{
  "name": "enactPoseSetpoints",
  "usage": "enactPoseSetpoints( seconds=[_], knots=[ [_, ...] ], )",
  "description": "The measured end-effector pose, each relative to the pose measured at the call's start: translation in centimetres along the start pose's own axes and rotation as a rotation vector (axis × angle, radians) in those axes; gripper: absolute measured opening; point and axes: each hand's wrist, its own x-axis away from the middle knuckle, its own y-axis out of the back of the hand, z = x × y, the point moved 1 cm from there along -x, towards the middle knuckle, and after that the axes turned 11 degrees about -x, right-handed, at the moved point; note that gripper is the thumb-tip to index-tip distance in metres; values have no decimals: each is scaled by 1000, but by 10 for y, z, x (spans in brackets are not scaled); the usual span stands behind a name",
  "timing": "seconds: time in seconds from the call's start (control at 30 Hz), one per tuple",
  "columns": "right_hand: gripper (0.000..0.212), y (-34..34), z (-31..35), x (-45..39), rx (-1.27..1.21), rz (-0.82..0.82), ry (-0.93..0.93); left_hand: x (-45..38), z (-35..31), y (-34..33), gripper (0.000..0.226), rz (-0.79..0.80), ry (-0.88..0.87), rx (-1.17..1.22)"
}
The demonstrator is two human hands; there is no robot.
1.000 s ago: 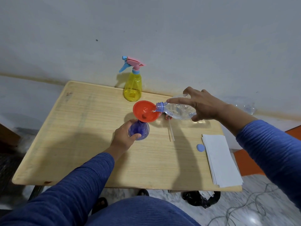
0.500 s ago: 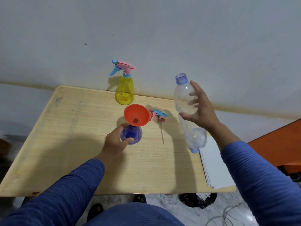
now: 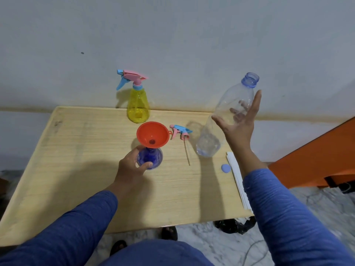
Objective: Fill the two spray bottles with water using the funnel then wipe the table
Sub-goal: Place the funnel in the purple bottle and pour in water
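Funnel (image 3: 152, 134), red, sits in the neck of the blue spray bottle (image 3: 150, 158) at frame centre; the left hand (image 3: 132, 166) curls its fingers around that bottle. Right of centre, the right hand (image 3: 238, 123) grips a clear water bottle (image 3: 221, 120), mouth up. A yellow spray bottle (image 3: 138, 104) stands behind on the table (image 3: 76, 160); a loose sprayer head (image 3: 180, 131) lies just right of the funnel.

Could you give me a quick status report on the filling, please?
Left hand gripping blue spray bottle, funnel seated. Right hand holds water bottle upright, nearly empty. Nothing obstructing.
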Motion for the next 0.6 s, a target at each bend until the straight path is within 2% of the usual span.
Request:
enactPoseSetpoints(
  seconds=[0.13, 0.3, 0.37, 0.47, 0.53, 0.6],
  knots=[
    [122, 0, -1, 5, 2, -18, -42, 0, 0, -1, 48, 2, -7, -16],
    [120, 6, 4, 11, 78, -42, 16, 0, 4, -1, 51, 3, -8, -17],
    [109, 5, 13, 17, 137, -106, 81, -1, 7, -2, 52, 6, -15, -4],
    [84, -2, 28, 31, 270, -205, 292, -3, 10, -3, 52, 8, -29, 4],
    [71, -12, 34, 42, 291, -189, 380, -4, 13, -4, 53, 7, -38, 2],
    [60, -26, 36, 56, 265, -106, 429, -5, 15, -4, 54, 7, -45, 2]
  ],
)
